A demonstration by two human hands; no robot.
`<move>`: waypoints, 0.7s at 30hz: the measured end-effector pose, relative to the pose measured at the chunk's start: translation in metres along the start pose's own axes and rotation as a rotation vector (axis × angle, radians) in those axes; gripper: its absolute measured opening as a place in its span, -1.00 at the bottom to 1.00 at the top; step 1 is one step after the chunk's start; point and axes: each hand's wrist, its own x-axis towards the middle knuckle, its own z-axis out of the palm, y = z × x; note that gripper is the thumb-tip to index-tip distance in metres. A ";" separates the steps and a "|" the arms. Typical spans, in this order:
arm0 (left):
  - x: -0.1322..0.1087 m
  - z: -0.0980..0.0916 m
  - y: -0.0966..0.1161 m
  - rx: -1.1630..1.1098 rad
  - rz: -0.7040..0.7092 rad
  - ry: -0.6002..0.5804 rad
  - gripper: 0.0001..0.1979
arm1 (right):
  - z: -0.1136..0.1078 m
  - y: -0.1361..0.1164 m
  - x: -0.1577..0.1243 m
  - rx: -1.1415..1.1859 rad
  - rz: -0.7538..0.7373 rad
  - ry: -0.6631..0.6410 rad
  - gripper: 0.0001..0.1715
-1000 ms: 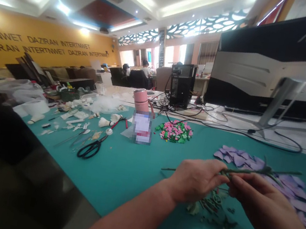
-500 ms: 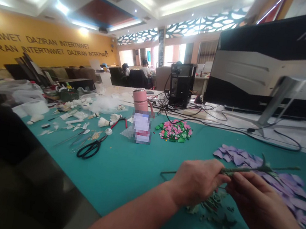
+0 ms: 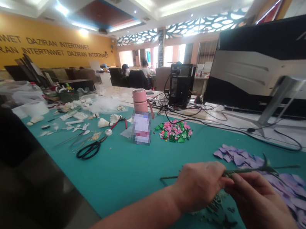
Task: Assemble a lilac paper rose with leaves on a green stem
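Note:
A green artificial flower stem [image 3: 240,169] runs slantwise through both hands over the table, with pointed green sepals toward its right end. My left hand [image 3: 200,183] is closed round the stem, and a thin end sticks out to its left. Close beside it, my right hand [image 3: 255,188] pinches the stem between thumb and fingers; the exact contact is partly hidden. Under the hands lie small green pieces [image 3: 216,203] and a dark green star-shaped calyx [image 3: 227,224]. Purple petals [image 3: 294,191] spread behind and right of my right hand.
Black-handled scissors [image 3: 90,150], red-handled pliers [image 3: 118,123] and shuttlecocks [image 3: 104,123] lie on the green mat [image 3: 131,173]. Pink and green small pieces [image 3: 176,131] form a pile. Farther back stand a pink bottle [image 3: 140,100], a computer case [image 3: 180,84] and a monitor [image 3: 244,73].
Both hands have stayed nearly in place on the stem. My left hand has shifted slightly to the right and down, and the stem's left end sits a little lower.

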 end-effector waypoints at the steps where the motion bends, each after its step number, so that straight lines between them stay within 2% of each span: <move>1: 0.000 0.000 0.000 0.001 0.002 0.000 -0.63 | 0.000 0.000 0.000 0.000 -0.005 -0.003 -0.65; 16: 0.001 0.000 -0.002 -0.059 0.070 0.017 -0.56 | 0.008 -0.011 -0.010 0.029 0.003 0.034 -0.58; 21: 0.002 -0.001 -0.004 -0.042 0.075 0.022 -0.56 | 0.007 -0.008 -0.008 0.087 0.019 0.004 -0.57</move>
